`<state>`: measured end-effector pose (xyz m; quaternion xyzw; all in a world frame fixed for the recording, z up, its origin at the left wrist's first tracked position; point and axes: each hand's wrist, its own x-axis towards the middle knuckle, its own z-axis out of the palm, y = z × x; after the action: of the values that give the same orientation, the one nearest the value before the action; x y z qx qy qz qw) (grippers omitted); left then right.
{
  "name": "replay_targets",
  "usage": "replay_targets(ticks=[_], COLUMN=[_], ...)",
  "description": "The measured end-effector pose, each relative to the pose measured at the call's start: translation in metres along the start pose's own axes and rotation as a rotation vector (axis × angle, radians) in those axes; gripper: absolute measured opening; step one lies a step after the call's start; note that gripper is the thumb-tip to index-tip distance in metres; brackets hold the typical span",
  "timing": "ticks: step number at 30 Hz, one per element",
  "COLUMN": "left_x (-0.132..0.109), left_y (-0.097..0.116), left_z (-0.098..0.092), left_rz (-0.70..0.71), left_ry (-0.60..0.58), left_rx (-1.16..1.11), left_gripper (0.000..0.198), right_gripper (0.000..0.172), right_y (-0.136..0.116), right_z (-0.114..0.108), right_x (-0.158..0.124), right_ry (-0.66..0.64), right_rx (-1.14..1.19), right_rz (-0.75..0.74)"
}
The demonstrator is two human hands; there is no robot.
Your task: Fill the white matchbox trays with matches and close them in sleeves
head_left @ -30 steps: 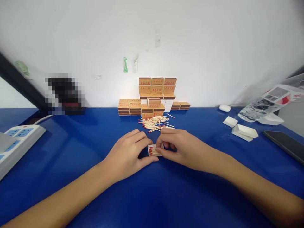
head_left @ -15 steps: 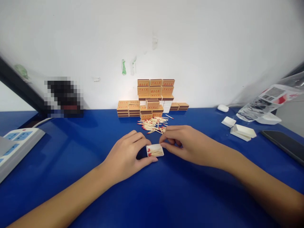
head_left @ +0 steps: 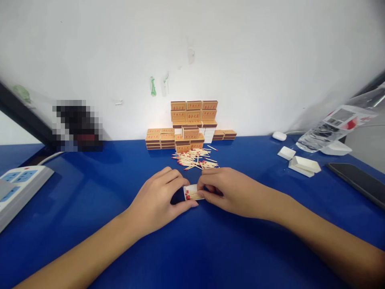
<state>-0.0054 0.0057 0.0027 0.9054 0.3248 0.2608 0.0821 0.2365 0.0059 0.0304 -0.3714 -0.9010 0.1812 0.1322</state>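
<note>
A small white matchbox tray [head_left: 191, 192] with red-tipped matches in it lies on the blue table [head_left: 192, 249]. My left hand [head_left: 159, 200] curls round the tray's left end, thumb and fingers pinching it. My right hand [head_left: 225, 188] has its fingers bent over the tray's right end, touching it and the matches inside. Just beyond my hands lies a loose pile of matches [head_left: 195, 159]. Behind that, stacked orange matchboxes [head_left: 189, 126] stand against the white wall.
A white power strip [head_left: 18, 188] lies at the left edge. At the right are empty white trays [head_left: 302, 164], a small white device [head_left: 279, 136], a clear plastic bag [head_left: 333, 128] and a dark phone [head_left: 356, 180]. A blurred dark object [head_left: 76, 124] stands at the back left.
My right hand lifted off the tray half a second ago, leaving it uncovered, and has now come back down over its right end. My left hand has kept its hold.
</note>
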Motion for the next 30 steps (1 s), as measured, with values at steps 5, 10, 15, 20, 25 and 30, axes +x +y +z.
replay_targets(ticks=[5,10,15,20,25,30], left_x=[-0.001,0.0,0.001,0.001,0.002,0.003], left_y=[0.0,0.0,-0.001,0.0,0.0,0.001], left_z=[-0.001,0.001,0.0,-0.001,-0.002,-0.003], left_rz=[0.006,0.001,-0.04,-0.086,-0.084,-0.092], left_ry=[-0.007,-0.009,-0.031,-0.066,-0.072,-0.085], left_rx=[-0.017,-0.004,-0.005,0.024,0.047,0.043], left_gripper=[0.029,0.031,0.032,0.039,0.04,0.038], right_gripper=[0.017,0.016,0.016,0.019,0.023,0.023], right_y=[-0.006,0.002,0.035,0.066,0.079,0.08], right_z=[0.004,-0.012,-0.043,-0.044,-0.034,-0.031], right_x=[0.001,-0.001,-0.011,-0.017,-0.014,-0.015], right_ry=[0.009,0.072,0.14,-0.022,-0.087,-0.108], right_rx=[0.103,0.07,-0.068,-0.094,-0.027,-0.007], right_rz=[-0.005,0.004,0.139,0.185,0.182,0.21])
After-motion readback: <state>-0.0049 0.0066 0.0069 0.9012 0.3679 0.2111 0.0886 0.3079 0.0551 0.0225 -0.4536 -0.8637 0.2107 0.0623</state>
